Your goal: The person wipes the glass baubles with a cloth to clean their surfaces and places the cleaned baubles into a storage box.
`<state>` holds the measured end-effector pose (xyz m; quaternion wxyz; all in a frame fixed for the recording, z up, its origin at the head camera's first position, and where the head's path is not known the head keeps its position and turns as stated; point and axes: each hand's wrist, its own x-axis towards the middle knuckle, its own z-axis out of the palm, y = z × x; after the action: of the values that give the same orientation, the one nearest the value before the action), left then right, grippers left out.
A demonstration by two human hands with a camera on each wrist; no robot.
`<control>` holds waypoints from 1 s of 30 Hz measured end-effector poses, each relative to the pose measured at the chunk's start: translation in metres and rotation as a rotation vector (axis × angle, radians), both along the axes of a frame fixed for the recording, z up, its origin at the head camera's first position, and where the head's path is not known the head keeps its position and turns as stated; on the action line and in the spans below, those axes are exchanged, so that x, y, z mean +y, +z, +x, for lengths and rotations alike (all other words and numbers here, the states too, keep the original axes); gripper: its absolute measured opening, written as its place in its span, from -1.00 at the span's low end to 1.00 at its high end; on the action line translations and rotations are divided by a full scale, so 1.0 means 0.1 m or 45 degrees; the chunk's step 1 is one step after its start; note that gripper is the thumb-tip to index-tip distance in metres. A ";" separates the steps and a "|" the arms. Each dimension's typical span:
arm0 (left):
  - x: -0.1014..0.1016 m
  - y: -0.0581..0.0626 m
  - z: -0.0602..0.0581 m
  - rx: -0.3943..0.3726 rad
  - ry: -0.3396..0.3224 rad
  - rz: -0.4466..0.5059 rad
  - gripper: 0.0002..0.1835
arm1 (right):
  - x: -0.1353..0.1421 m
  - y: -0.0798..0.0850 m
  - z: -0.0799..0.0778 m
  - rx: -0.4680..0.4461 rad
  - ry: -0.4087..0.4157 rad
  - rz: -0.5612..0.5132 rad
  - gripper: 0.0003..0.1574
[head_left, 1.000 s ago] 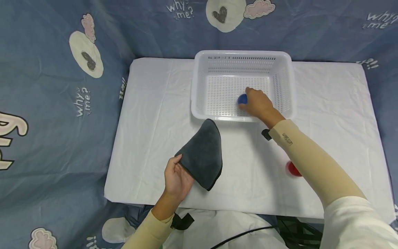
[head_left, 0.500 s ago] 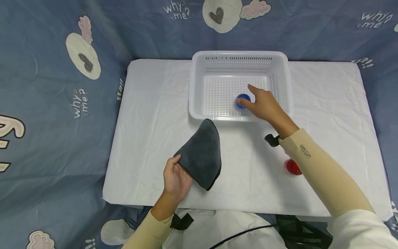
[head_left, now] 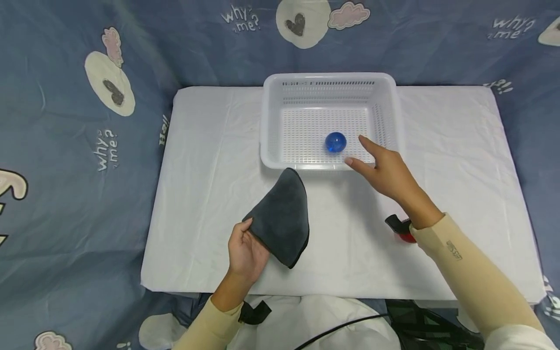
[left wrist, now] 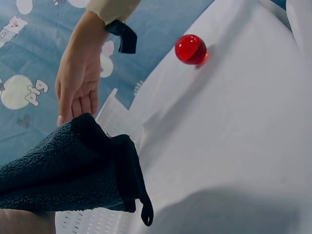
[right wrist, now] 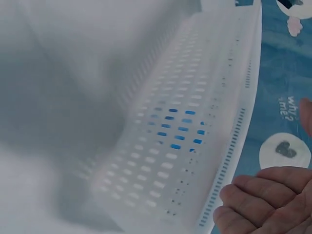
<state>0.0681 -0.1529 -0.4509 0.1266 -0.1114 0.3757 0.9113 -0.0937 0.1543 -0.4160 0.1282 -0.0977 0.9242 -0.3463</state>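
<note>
My left hand (head_left: pixel 248 255) grips a folded dark grey cloth (head_left: pixel 283 218) by its lower left edge, thumb on top. The left wrist view shows the cloth's fluffy side and a small hanging loop (left wrist: pixel 146 214). My right hand (head_left: pixel 388 172) hovers over the front right of the white basket (head_left: pixel 302 166), thumb and fingers spread, with nothing in its grasp. Inside the basket, a clear blue ball (head_left: pixel 336 142) lies just left of those fingertips. Through the basket wall's slots, blue shows in the right wrist view.
A clear red ball (left wrist: pixel 191 49) rests on the white-covered table (head_left: pixel 197 194), partly hidden by the right wrist's black strap (head_left: pixel 397 224) in the head view. Blue printed curtains (head_left: pixel 210 48) surround the back and left. A black cable (head_left: pixel 341 331) crosses the person's lap.
My right hand has let go of the blue ball inside the basket and drawn back toward the front right, fingers spreading. The left hand and cloth have stayed almost still.
</note>
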 end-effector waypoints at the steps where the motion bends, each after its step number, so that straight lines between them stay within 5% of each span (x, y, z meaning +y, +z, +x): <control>1: 0.01 0.00 0.00 0.001 0.000 0.000 -0.31 | 0.02 -0.01 0.03 0.007 -0.004 -0.003 0.05; 22: 0.04 0.05 0.08 0.004 0.036 -0.057 -0.32 | 0.33 -0.24 0.52 0.252 -0.037 -0.081 -0.06; 30: 0.14 0.06 0.05 -0.010 -0.012 -0.008 -0.32 | 0.55 -0.29 0.77 0.322 -0.113 -0.067 -0.05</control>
<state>0.0733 -0.1384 -0.4450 0.1321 -0.1136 0.3788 0.9089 -0.0166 0.2093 -0.4450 -0.0076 -0.1029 0.9269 -0.3608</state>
